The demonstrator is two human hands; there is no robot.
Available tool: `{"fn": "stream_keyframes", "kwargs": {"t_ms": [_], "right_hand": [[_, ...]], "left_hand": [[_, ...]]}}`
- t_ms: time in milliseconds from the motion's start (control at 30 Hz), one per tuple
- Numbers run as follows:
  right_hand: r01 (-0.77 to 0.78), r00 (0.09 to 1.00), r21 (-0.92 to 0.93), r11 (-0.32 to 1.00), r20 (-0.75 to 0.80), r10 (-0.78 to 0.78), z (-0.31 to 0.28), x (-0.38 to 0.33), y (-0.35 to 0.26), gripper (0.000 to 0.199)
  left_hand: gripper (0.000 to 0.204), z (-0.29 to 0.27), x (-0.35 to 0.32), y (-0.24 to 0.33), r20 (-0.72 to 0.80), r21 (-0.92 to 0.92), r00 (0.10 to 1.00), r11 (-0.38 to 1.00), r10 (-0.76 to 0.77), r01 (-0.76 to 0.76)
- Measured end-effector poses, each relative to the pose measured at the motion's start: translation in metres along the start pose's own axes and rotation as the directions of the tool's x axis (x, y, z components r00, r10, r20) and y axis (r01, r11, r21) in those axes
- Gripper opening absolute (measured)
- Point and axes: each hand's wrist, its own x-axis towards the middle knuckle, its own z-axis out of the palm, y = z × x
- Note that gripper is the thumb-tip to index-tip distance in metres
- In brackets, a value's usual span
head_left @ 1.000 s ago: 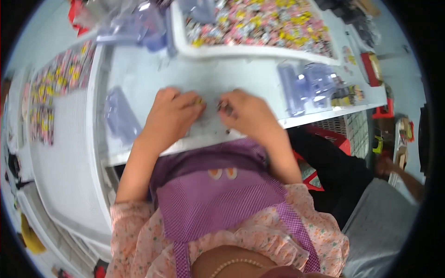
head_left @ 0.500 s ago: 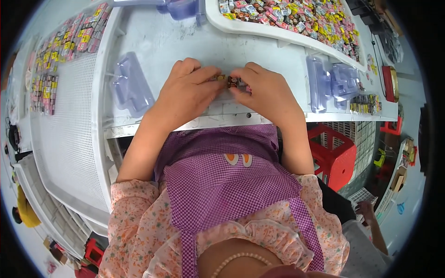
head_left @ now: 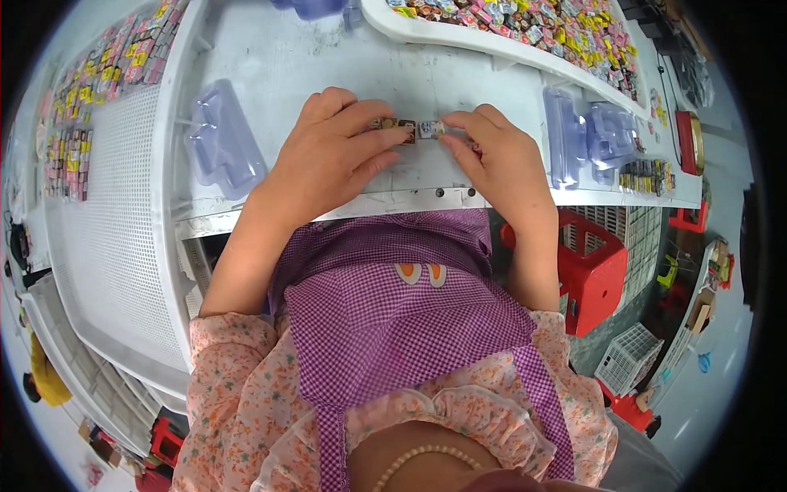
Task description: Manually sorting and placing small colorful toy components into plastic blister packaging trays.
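My left hand (head_left: 328,156) is closed around a short row of small printed blocks on the white worktop. A brown block (head_left: 407,132) shows at the row's right end, beside the fingertips. Facing it, my right hand (head_left: 507,156) pinches a small whitish block (head_left: 431,129) between thumb and finger, a narrow gap from the brown one. Something small and pink (head_left: 476,151) shows under the right fingers, partly hidden. Whether the blocks are wrapped sweets or tiny boxes I cannot tell.
A white tray (head_left: 459,37) heaped with colourful blocks stands at the back right. Clear bluish plastic moulded trays lie at left (head_left: 221,139) and right (head_left: 566,139). Left, a perforated white tray (head_left: 115,213) bears rows of blocks. A red stool (head_left: 594,275) stands below right.
My right hand has moved right, away from my left. The whitish block now shows in its pinch, and the brown block now sits by my left fingertips.
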Motion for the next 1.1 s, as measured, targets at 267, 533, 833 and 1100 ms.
{"fn": "stream_keyframes", "kwargs": {"t_ms": [267, 533, 833, 1100], "right_hand": [[0.032, 0.998, -0.238, 0.971, -0.053, -0.045, 0.004, 0.008, -0.01, 0.016], [-0.061, 0.998, -0.271, 0.961, -0.025, 0.056, 0.015, 0.008, -0.024, 0.023], [-0.054, 0.998, -0.316, 0.947, 0.019, 0.063, 0.015, 0.014, -0.031, 0.02], [0.032, 0.986, -0.237, 0.971, 0.165, 0.008, 0.0, 0.017, -0.025, 0.017]], "left_hand": [[0.029, 0.002, 0.008, 0.006, 0.126, 0.11, 0.991, 0.992, 0.048, -0.062], [0.031, 0.004, 0.002, 0.008, 0.125, 0.122, 0.991, 0.99, 0.05, -0.065], [0.033, 0.002, 0.0, 0.009, 0.077, 0.073, 0.995, 0.995, 0.065, -0.071], [0.03, 0.003, -0.001, 0.006, 0.067, 0.079, 0.994, 0.993, 0.086, -0.091]]}}
